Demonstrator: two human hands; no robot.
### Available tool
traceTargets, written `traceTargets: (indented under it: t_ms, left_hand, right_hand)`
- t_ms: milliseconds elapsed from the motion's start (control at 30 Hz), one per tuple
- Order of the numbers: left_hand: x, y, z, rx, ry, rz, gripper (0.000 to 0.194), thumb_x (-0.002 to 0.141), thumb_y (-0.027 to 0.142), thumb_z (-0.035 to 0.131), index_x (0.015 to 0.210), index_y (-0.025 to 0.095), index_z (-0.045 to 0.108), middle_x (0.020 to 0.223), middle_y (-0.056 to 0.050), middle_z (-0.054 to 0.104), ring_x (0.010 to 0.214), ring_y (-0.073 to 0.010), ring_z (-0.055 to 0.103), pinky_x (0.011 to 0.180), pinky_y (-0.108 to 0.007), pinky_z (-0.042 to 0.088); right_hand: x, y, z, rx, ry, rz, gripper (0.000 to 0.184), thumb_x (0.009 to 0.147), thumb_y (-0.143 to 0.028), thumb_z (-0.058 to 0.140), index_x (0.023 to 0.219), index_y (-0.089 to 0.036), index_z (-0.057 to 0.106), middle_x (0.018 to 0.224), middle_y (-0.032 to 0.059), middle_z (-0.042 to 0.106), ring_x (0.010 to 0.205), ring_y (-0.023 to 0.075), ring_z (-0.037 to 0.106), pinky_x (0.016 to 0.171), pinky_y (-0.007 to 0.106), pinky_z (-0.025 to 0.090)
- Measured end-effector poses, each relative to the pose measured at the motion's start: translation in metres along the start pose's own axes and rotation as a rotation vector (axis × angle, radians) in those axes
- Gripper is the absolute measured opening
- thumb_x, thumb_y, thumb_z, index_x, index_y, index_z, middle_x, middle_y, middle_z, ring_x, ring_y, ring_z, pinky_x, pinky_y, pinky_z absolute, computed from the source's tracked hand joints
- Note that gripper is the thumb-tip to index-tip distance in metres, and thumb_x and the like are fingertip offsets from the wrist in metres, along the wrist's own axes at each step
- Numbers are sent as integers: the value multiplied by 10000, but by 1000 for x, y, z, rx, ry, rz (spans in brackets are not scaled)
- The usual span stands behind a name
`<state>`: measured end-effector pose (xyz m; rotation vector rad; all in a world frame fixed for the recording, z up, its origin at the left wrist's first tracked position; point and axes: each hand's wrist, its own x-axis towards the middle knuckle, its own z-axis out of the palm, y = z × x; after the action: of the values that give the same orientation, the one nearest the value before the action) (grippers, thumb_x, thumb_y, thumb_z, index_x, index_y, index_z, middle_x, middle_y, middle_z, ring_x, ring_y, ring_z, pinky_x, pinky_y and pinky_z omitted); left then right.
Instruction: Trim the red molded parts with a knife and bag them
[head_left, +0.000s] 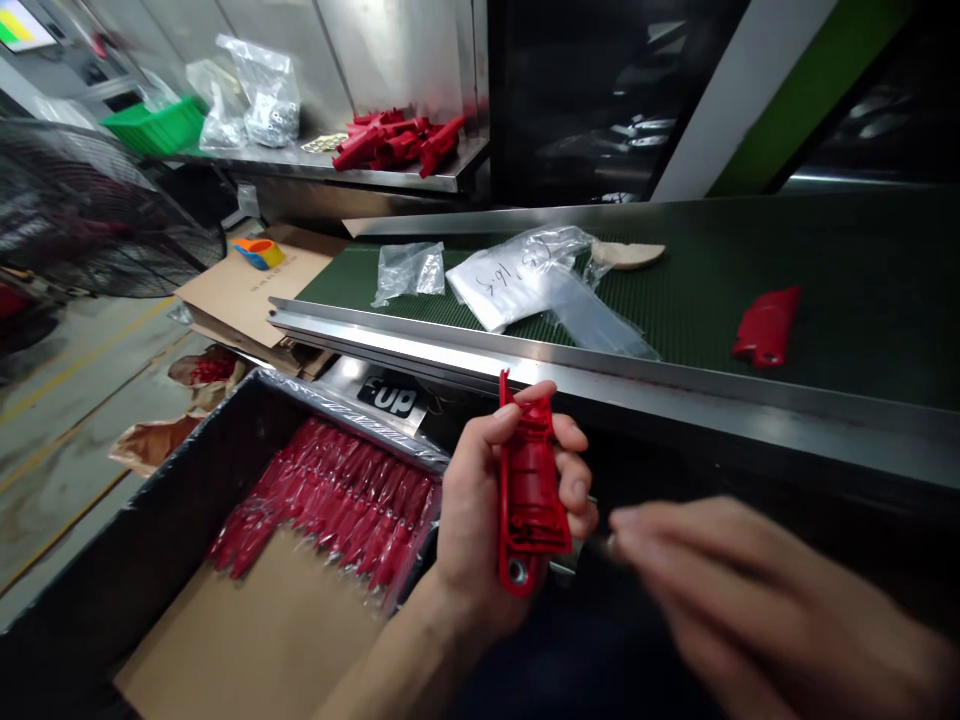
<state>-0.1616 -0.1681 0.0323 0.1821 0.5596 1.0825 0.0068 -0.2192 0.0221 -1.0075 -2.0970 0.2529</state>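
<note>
Your left hand is wrapped around a hollow red part, thumb on one side and fingers on the other; the part lies in the near middle, its open, ribbed side facing you and a round metal ring at its near end. To the right, your right hand is blurred, thumb and fingers drawn together just beside the part; you cannot tell whether it pinches anything. Beyond, a green ribbed belt runs between metal rails. On it, from left to right, lie a clear bag, a white packet with handwriting, a curved beige piece and a red shell. Near left, a dark-lined bin holds rows of plastic-wrapped red pieces beside brown cardboard. Far left, a metal shelf carries a red pile, bags of small metal parts and a green basket.
</note>
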Motion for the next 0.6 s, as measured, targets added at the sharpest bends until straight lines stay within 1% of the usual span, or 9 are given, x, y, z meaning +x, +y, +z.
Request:
traceTargets:
  t_ms: [100,167,200,233,300,367,433,533,600]
  left_hand:
    - [3,4,-3,-72,13,-13,308,962,298,359,1127,122,552,829,-42,571,534,-97,505,446,-189,418]
    - [3,6,-6,-92,29,-15,315,963,314,366,1113,117,562,831,-44,565,532,-93,493,441,-187,404]
    - [4,7,-7,-87,44,-9,320,963,325,370,1109,118,565,830,-45,564,533,-95,491,441,-190,401]
    - [3,8,-7,-73,67,5,323,961,335,376,1112,123,567,827,-47,564,533,-98,488,442,-194,399]
    - [3,10,-8,-20,136,54,317,954,336,395,1137,140,563,824,-52,569,536,-108,486,445,-204,395]
    - [3,13,-7,32,234,123,294,942,314,423,1157,163,555,820,-55,574,547,-119,489,450,-212,391]
    - [4,14,-6,63,346,191,254,923,290,459,1131,181,557,815,-52,571,562,-127,490,457,-220,391]
    - [5,12,-5,83,459,246,192,899,275,512,1066,195,562,807,-38,559,583,-124,483,472,-222,399]
    - [6,9,-7,99,469,253,171,891,273,543,1048,209,564,816,-27,557,611,-119,493,497,-217,421]
  right_hand:
    - [24,39,-6,-171,149,112,350,892,-56,560,1173,-244,651,1132,21,691,1021,179,652,939,292,481]
    - [47,76,-7,-341,227,134,247,905,-168,593,1119,-250,683,1080,20,709,1001,203,662,890,309,500]
    - [58,94,-7,-393,219,145,219,916,-210,582,1104,-236,691,1077,28,713,988,208,666,854,310,511]
    - [69,112,-6,-418,194,134,212,925,-219,559,1085,-216,698,1068,38,716,979,214,669,837,320,511]
    - [87,143,-4,-444,52,114,213,916,-197,543,1049,-217,709,1071,25,724,960,213,677,816,325,505]
    - [97,166,-3,-461,-122,92,229,898,-159,532,999,-247,718,1004,-15,743,887,189,692,770,315,491]
    - [100,183,-3,-478,-245,89,257,884,-130,512,950,-265,721,907,-40,753,802,173,697,710,311,470]
    - [97,199,-6,-502,-283,109,291,867,-93,479,919,-239,725,872,-10,755,777,207,698,708,355,463]
    - [92,198,-10,-508,-234,121,292,867,-90,472,972,-197,723,976,54,751,876,268,697,773,425,472]
